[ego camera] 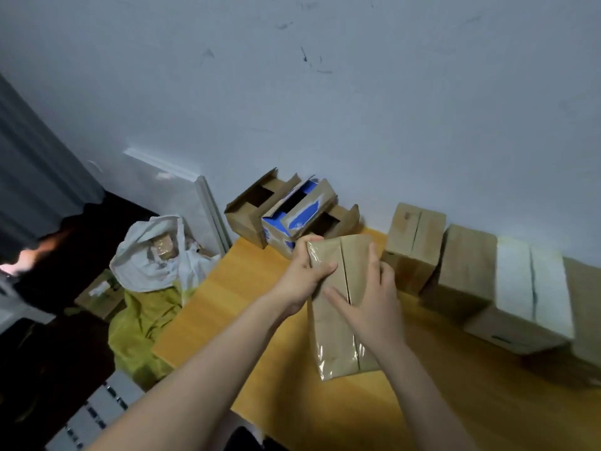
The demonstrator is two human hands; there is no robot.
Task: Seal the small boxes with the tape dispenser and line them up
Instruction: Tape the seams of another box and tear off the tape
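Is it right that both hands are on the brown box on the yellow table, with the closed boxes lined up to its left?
No. The head view shows the closed boxes lined up to the right of the brown box, not its left. The left hand and right hand are both on it, on the yellow table.

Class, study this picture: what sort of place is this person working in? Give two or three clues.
Probably a room at home used for packing: a yellow wooden tabletop against a scuffed white wall, a row of closed brown cardboard boxes along it, and a grey curtain at left.
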